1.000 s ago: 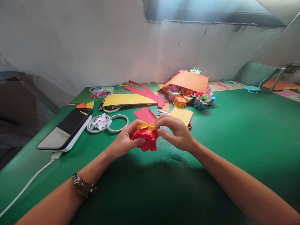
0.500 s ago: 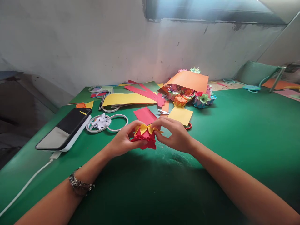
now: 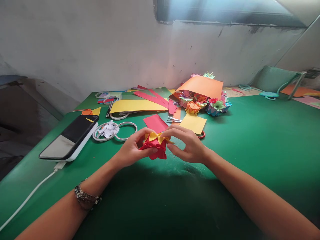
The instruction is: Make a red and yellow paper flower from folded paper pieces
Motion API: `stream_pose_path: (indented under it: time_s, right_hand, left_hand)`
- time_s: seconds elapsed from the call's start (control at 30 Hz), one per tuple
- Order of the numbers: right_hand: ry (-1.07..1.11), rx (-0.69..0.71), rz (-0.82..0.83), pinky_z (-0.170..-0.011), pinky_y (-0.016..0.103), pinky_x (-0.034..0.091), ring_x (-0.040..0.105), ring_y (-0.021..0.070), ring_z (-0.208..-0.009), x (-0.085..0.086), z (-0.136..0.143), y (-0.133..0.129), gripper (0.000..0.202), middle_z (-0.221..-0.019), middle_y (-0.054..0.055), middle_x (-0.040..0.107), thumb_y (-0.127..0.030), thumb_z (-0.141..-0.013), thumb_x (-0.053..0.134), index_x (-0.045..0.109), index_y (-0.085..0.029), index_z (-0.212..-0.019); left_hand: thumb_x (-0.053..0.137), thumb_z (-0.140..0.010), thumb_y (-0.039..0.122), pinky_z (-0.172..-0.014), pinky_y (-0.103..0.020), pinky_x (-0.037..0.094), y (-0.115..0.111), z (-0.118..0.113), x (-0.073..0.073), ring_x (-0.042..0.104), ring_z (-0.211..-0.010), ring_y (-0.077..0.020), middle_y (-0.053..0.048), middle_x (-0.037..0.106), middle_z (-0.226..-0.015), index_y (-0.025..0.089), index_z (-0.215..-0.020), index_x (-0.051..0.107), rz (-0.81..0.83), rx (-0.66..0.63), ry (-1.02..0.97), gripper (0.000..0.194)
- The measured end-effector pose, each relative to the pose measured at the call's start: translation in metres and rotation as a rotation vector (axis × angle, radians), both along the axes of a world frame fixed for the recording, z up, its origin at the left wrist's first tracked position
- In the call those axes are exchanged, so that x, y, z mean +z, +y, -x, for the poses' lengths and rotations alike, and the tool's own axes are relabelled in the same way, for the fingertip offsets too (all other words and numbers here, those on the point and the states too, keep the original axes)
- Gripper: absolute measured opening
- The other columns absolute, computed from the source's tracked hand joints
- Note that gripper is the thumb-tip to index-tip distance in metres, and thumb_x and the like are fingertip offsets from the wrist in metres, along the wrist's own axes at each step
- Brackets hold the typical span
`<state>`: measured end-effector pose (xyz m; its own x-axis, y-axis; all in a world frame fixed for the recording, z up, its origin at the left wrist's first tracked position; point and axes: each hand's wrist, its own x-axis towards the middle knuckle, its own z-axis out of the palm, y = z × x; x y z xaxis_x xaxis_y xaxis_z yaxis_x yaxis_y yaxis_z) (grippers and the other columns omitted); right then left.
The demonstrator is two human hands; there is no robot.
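Holding at the frame's centre

The smooth green table (image 3: 260,146) fills the lower frame. The bare right hand (image 3: 187,143), right of centre, is arched, index finger and thumb bent; whether they pinch, I cannot tell. The bare left hand (image 3: 132,149), nearer, is closed on the layered red paper flower (image 3: 160,154), which lies between both, without clear long axis. Its pointed yellow paper petals (image 3: 152,136) touch the right fingertips.

Your left forearm (image 3: 103,176) and right forearm (image 3: 245,186) slant inward from the lower corners — hands close together near the middle. Your left hand (image 3: 131,148) curls in a grip, thumb nearer you, fingers behind; your right hand (image 3: 188,143) arches — bent forefinger reaching leftward, thumb below it.
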<state>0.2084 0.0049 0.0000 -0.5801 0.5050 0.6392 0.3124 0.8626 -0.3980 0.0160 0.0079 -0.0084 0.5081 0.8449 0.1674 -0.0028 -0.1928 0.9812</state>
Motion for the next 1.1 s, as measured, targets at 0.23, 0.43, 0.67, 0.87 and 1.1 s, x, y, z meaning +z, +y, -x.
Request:
stream_pose_path:
  time_s: [0.23, 0.43, 0.67, 0.87, 1.1]
  right_hand:
    - [0.029, 0.034, 0.005, -0.063, 0.026, 0.047, 0.053, 0.0113, -0.07, 0.0023, 0.0021, -0.0012, 0.017, -0.08, 0.005, 0.06, -0.01, -0.078, 0.046, 0.055, -0.017, -0.091]
    - [0.02, 0.038, -0.037, -0.063, 0.027, 0.047, 0.053, 0.0116, -0.072, 0.0027, 0.0018, -0.0013, 0.023, -0.082, 0.004, 0.059, -0.009, -0.077, 0.045, 0.057, -0.018, -0.094]
    - [0.023, 0.037, -0.051, -0.068, 0.031, 0.048, 0.054, 0.0136, -0.078, 0.0003, 0.0002, -0.0005, 0.027, -0.087, 0.006, 0.057, -0.011, -0.077, 0.045, 0.059, -0.02, -0.098]
    - [0.016, 0.037, -0.05, -0.07, 0.032, 0.049, 0.054, 0.0136, -0.08, 0.0011, -0.0008, -0.001, 0.031, -0.089, 0.004, 0.056, -0.011, -0.076, 0.044, 0.06, -0.024, -0.1]
    - [-0.001, 0.043, -0.039, -0.075, 0.034, 0.049, 0.054, 0.0151, -0.087, 0.0017, -0.0005, -0.0018, 0.034, -0.092, 0.005, 0.055, -0.009, -0.075, 0.045, 0.059, -0.023, -0.102]
  left_hand:
    - [0.067, -0.067, 0.03, -0.057, -0.024, 0.049, -0.0007, 0.0015, -0.0024, 0.058, -0.067, -0.0128, -0.002, 0.056, -0.079, 0.016, -0.089, 0.05, -0.022, -0.017, 0.018, 0.03]
    - [0.068, -0.067, 0.026, -0.055, -0.022, 0.051, -0.0016, 0.0025, 0.0009, 0.058, -0.062, -0.0104, 0.0, 0.057, -0.077, 0.016, -0.09, 0.05, -0.033, 0.022, -0.011, 0.031]
    - [0.07, -0.065, 0.029, -0.053, -0.022, 0.053, -0.0017, 0.0024, 0.0027, 0.059, -0.06, -0.0105, 0.0, 0.057, -0.075, 0.016, -0.089, 0.049, -0.027, 0.052, -0.037, 0.034]
    - [0.071, -0.064, 0.031, -0.052, -0.022, 0.054, -0.0014, 0.001, 0.002, 0.059, -0.06, -0.0106, 0.001, 0.057, -0.073, 0.017, -0.088, 0.049, -0.019, 0.044, -0.074, 0.035]
    - [0.071, -0.063, 0.029, -0.053, -0.023, 0.054, -0.0026, -0.0001, 0.0031, 0.059, -0.061, -0.0107, 0.001, 0.058, -0.075, 0.017, -0.086, 0.049, 0.002, 0.048, -0.126, 0.034]
